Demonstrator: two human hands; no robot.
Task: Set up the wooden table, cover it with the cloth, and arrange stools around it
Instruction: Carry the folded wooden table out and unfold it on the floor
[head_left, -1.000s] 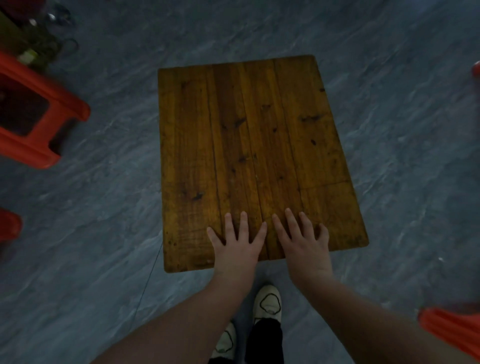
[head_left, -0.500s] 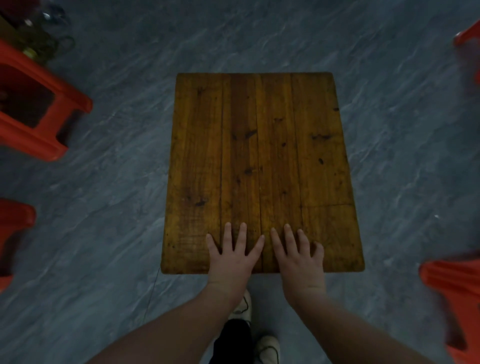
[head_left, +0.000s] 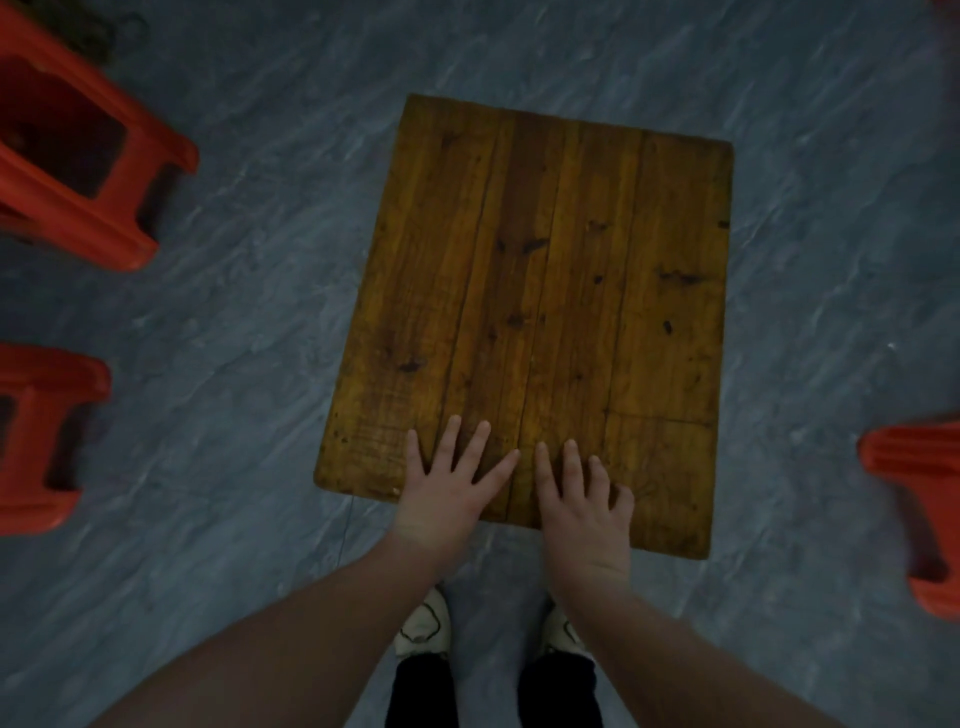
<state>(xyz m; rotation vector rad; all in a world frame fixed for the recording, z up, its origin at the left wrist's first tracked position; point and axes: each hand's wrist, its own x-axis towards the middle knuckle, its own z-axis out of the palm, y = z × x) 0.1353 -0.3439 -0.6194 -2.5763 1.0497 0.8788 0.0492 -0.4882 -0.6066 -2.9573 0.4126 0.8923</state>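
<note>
The wooden table (head_left: 550, 291) stands on the grey floor, seen from above, its brown plank top bare. My left hand (head_left: 447, 488) lies flat on the near edge with fingers spread. Beside it my right hand (head_left: 582, 504) also rests flat on the near edge, fingers straight. Red plastic stools stand around: one (head_left: 88, 156) at the upper left, another (head_left: 36, 441) at the left, a third (head_left: 919, 509) at the right edge. No cloth is in view.
My two white shoes (head_left: 426, 623) stand on the floor just below the table's near edge. Grey marbled floor (head_left: 234, 312) lies open between the table and the stools. A thin dark line runs across the floor by the table's near left corner.
The table has turned slightly in view and shifted right, with its near edge now tilted. Both hands stay flat on its near edge. The stools at left appear closer.
</note>
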